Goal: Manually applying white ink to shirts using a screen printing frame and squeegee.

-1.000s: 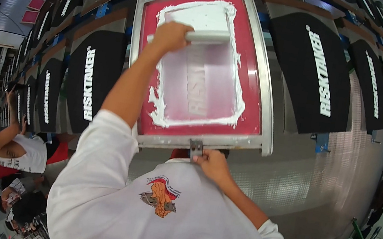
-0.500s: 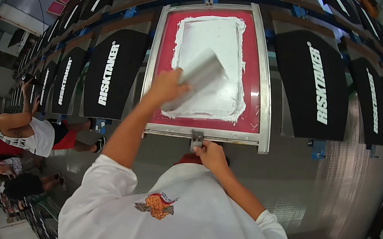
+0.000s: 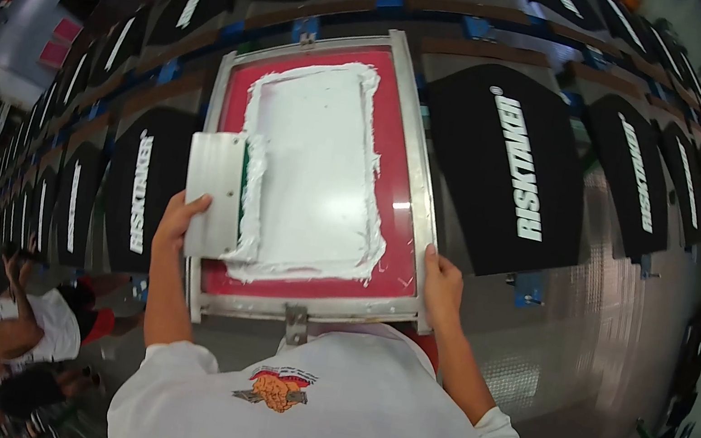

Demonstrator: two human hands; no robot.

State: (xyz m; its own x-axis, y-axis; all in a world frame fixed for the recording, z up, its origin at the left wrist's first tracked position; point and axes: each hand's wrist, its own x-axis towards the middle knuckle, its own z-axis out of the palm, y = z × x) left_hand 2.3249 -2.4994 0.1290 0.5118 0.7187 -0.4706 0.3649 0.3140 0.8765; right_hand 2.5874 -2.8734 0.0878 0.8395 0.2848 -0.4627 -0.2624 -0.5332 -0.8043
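Note:
A metal-framed printing screen (image 3: 411, 142) with a red border is in front of me, its near edge close to my shirt. Thick white ink (image 3: 310, 185) coats the middle of its mesh, heaped into ridges around the sides. A pale squeegee (image 3: 216, 189) with a green blade lies along the left side, overlapping the frame's left rail, its blade against the ink ridge. My left hand (image 3: 176, 221) is closed at the squeegee's outer edge, thumb on top; its other fingers are hidden. My right hand (image 3: 442, 287) grips the right rail near the lower corner.
Black fabric panels with white lettering lie on boards either side, the nearest being a right panel (image 3: 514, 167) and a left panel (image 3: 136, 185). Another row runs behind a rail with blue brackets (image 3: 305, 30). A metal clamp (image 3: 295, 325) sits on the screen's near edge. A person (image 3: 32, 320) stands at left.
My left hand has brought the squeegee from mid-screen to the left side. My right hand has moved from the near clamp to the right rail. The screen now appears nearer me and tilted.

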